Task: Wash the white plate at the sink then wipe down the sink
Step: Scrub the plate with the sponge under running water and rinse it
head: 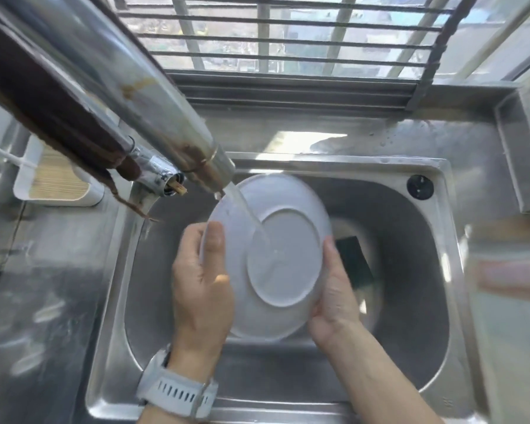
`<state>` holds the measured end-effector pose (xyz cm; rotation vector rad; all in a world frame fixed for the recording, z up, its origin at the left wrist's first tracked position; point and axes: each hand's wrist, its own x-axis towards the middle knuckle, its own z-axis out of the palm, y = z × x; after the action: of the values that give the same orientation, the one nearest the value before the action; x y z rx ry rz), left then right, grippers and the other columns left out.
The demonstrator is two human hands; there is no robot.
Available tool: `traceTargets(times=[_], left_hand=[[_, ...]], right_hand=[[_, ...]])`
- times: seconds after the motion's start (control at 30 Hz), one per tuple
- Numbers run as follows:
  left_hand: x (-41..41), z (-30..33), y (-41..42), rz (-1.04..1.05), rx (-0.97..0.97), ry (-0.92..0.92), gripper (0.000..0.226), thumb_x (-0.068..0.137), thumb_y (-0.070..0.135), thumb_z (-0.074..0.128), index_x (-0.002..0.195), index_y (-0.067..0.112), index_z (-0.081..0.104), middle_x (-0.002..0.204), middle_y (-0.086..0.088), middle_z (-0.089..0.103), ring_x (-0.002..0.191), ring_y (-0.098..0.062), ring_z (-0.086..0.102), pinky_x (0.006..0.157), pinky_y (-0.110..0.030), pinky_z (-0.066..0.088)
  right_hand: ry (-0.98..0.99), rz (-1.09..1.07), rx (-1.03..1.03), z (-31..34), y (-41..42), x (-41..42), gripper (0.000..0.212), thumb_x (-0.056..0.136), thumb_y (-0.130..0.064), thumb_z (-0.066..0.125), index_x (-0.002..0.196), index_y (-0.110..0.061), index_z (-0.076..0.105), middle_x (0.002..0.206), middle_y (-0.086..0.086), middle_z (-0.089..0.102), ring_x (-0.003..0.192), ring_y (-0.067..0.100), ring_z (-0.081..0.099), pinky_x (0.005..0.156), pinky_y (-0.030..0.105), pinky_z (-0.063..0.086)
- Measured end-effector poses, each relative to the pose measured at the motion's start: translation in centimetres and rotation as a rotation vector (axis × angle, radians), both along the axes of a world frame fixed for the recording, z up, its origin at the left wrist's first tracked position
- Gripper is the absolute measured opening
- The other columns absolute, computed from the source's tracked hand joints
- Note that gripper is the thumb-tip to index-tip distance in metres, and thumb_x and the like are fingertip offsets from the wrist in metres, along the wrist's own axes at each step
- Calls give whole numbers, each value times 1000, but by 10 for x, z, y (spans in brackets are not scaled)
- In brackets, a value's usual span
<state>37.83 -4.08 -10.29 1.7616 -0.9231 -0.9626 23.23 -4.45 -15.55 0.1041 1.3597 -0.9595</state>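
- White plate (276, 258): held above the middle of the sink basin, underside facing the camera, foot ring visible, tilted with its upper rim toward 11 o'clock under the spout.
- Water stream (248, 215): runs from the faucet spout (208, 166) at the plate's 11 o'clock edge and lands inside the foot ring.
- Left hand (202, 283): grips the plate's rim at 9 o'clock; the thumb lies over the underside, the remaining fingers are hidden behind the plate.
- Right hand (334, 298): holds the rim at 4 o'clock, palm against the edge, thumb laid along it; the other fingers are out of sight behind the plate, so how far they curl cannot be told.
- Watch (175, 390): pale strap on the left wrist, at 6 o'clock of the left hand.
- Sponge (354, 261): dark green, lying in the basin just beyond the right hand at 3 o'clock of the plate, partly covered by it.
- Sink (426, 270): stainless steel, rounded basin, wet; a black round plug (419, 186) sits in its rim at 2 o'clock.
- Countertop (43, 301): steel, surrounding the sink.
- White tray with a slatted insert (54, 182): on the counter at 9 o'clock of the faucet.
- Barred window (288, 35): at 12 o'clock, behind the sink.
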Motion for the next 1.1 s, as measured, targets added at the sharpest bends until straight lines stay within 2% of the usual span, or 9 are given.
traceTargets(times=[0.13,0.27,0.4,0.57,0.67,0.73,0.87,1.0,1.1], left_hand=[[21,3,19,62,288,-104,24,107,42,39,107,25,56,94,11,64,91,-13,62,69,-33,45],[37,-23,34,43,567,-97,33,105,43,40,99,18,61,93,-10,68,82,-32,60,71,-41,47],[25,-34,39,38,676,213,43,107,45,39,99,11,63,55,-10,60,40,-23,51,40,-23,34],[4,-40,18,107,778,933,80,90,81,38,124,13,64,103,-21,70,81,-46,74,75,-45,58],[-2,-40,5,97,674,1201,73,89,59,65,141,8,58,121,-17,70,127,-49,58,113,-47,43],[-3,-40,-2,119,636,1274,68,85,47,71,136,3,63,124,-18,71,132,-45,54,110,-47,48],[-6,-37,-11,119,468,1357,72,94,65,48,135,9,67,133,-20,68,117,-41,68,99,-53,54],[-10,-42,-2,27,452,1131,41,102,30,53,131,7,69,130,-21,70,118,-39,68,106,-53,49],[-11,-47,4,53,448,1018,42,99,30,62,136,9,65,130,-20,70,121,-40,67,110,-59,47]], right_hand=[[103,300,176,-16,3,2,52,79,-51,79,110,-9,74,97,5,80,89,27,76,84,43,61],[571,447,-11,6,-6,-14,37,83,-48,69,92,-12,70,87,2,75,83,24,72,66,34,55],[845,577,-401,61,-11,-30,16,94,-43,62,98,-27,64,89,-11,70,79,6,67,67,29,56],[846,834,-914,98,3,-48,7,99,-29,61,106,-26,64,93,-9,67,86,12,66,70,16,49],[1020,1113,-1124,87,15,-67,12,97,-20,61,104,-25,70,100,-10,61,94,18,62,80,25,46],[1180,1221,-1178,73,21,-80,19,94,-19,60,103,-28,73,104,-11,57,99,17,59,85,28,46],[1365,1186,-1139,59,26,-103,25,87,-17,57,94,-25,79,116,0,57,116,28,52,105,49,43],[1136,874,-939,54,25,-108,39,82,7,58,92,-24,81,144,6,46,139,25,45,112,39,42],[765,580,-648,52,25,-101,74,83,29,46,124,-30,66,140,-8,54,125,16,60,94,17,51]])
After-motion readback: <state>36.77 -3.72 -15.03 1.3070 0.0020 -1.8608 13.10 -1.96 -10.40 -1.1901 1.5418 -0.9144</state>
